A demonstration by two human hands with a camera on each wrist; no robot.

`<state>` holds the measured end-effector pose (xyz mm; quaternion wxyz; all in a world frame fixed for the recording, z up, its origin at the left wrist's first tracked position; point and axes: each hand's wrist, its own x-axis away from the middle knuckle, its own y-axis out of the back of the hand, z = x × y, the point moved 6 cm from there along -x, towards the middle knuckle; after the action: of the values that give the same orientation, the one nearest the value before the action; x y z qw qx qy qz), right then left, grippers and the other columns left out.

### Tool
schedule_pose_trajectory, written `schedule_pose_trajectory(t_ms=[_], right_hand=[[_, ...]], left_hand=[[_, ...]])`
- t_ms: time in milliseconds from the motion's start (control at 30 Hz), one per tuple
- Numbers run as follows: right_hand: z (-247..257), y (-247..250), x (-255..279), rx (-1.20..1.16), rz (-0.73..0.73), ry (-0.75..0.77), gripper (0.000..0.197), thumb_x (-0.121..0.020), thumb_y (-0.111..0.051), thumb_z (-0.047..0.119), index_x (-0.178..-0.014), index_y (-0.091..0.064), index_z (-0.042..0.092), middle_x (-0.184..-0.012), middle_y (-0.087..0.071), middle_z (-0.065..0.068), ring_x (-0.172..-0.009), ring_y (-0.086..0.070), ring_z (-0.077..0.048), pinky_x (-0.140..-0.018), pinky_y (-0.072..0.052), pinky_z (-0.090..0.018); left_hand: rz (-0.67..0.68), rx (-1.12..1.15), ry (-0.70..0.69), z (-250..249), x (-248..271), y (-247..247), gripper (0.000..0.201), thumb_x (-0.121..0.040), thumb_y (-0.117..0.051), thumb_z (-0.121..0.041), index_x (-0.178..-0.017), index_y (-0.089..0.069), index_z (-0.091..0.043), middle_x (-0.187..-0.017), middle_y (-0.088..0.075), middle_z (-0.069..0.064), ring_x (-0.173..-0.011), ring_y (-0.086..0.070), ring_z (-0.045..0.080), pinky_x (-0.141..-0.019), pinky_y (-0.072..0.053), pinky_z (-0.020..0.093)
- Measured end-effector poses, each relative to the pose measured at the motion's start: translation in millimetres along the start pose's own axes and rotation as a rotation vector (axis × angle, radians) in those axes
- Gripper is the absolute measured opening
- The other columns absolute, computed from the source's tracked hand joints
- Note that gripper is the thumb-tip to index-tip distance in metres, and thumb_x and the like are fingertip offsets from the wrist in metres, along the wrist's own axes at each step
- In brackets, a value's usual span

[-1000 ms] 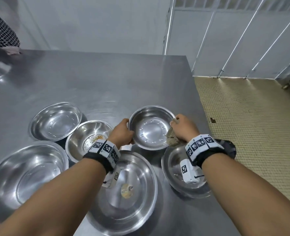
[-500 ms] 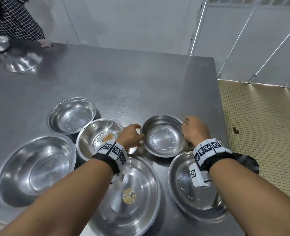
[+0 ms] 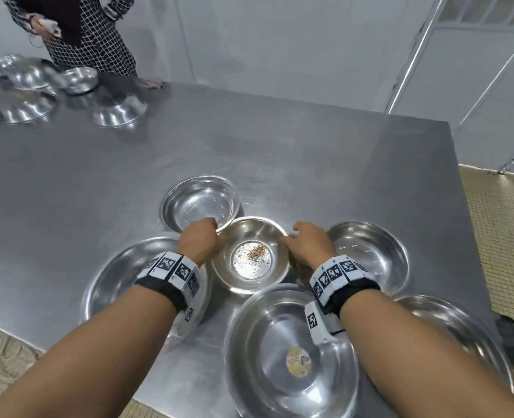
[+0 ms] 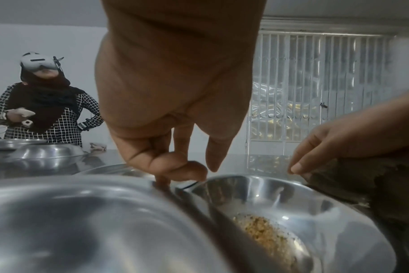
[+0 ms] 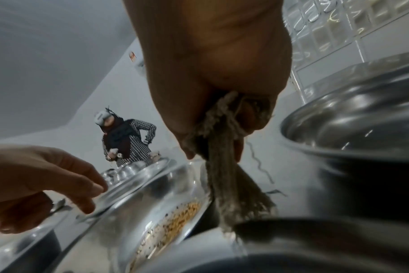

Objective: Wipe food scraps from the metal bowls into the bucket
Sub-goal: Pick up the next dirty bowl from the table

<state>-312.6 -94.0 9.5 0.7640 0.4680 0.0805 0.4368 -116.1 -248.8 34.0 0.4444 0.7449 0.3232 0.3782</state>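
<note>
I have let go of the clean small bowl (image 3: pixel 367 254), which now sits beside my right hand (image 3: pixel 308 247), and both hands have moved to the bowl with scraps (image 3: pixel 251 254). My left hand (image 3: pixel 200 241) pinches its near-left rim; my right hand clutches a frayed rag (image 5: pixel 231 194) at the opposite rim. The crumbs (image 3: pixel 256 252) lie untouched, so wiping starts afresh, with the bucket (image 3: pixel 512 339) down past the table's right edge.
</note>
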Motion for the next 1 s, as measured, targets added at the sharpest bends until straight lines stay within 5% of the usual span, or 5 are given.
schedule_pose_trajectory(t_ms=[400,600,733,867,1000], right_hand=[[7.1,-18.2,-16.9,0.218,0.014,-0.218,0.011,-0.096,-0.054,0.015,-0.098,-0.065,0.015,-0.093,-0.068,-0.004,-0.083,-0.065,-0.023,-0.073,-0.053,-0.034],[-7.1,7.9,-8.0,0.181,-0.072,-0.283,0.009,-0.101,-0.053,0.017,-0.098,-0.061,0.014,-0.087,-0.061,-0.001,-0.078,-0.062,-0.021,-0.068,-0.048,-0.031],[-12.8,21.6,-4.1,0.182,-0.095,-0.29,0.013,-0.102,-0.051,0.018,-0.104,-0.063,0.013,-0.097,-0.068,-0.005,-0.084,-0.064,-0.024,-0.074,-0.055,-0.036],[-15.5,24.8,0.9,0.168,-0.125,-0.301,0.009,-0.103,-0.053,0.017,-0.105,-0.061,0.016,-0.094,-0.065,-0.004,-0.075,-0.06,-0.018,-0.054,-0.039,-0.026],[-22.1,27.5,5.0,0.079,-0.145,-0.304,0.011,-0.103,-0.05,0.016,-0.1,-0.06,0.016,-0.093,-0.065,-0.004,-0.077,-0.063,-0.019,-0.065,-0.048,-0.031]], left_hand=[[0.351,0.036,-0.111,24.4,-21.4,-21.4,0.028,-0.096,-0.056,-0.016,-0.068,-0.058,-0.009,-0.059,-0.059,0.002,-0.05,-0.056,0.011,-0.048,-0.041,0.021],[0.488,0.295,-0.081,11.9,-24.7,-34.0,0.017,-0.09,-0.068,-0.01,-0.09,-0.073,0.007,-0.073,-0.072,0.013,-0.043,-0.055,0.012,-0.043,-0.042,0.023],[0.545,0.389,-0.016,-2.4,-24.2,-43.6,0.021,-0.095,-0.064,-0.012,-0.092,-0.067,0.009,-0.062,-0.065,0.011,-0.037,-0.053,0.013,-0.039,-0.039,0.023],[0.53,0.378,0.02,-14.0,-25.5,-50.5,0.02,-0.097,-0.06,-0.008,-0.085,-0.064,0.007,-0.042,-0.057,0.006,-0.032,-0.051,0.014,-0.038,-0.039,0.023],[0.416,0.499,0.018,-15.7,-30.6,-49.2,0.005,-0.089,-0.059,0.002,-0.09,-0.062,0.006,-0.068,-0.069,0.023,-0.046,-0.06,0.025,-0.037,-0.038,0.023]])
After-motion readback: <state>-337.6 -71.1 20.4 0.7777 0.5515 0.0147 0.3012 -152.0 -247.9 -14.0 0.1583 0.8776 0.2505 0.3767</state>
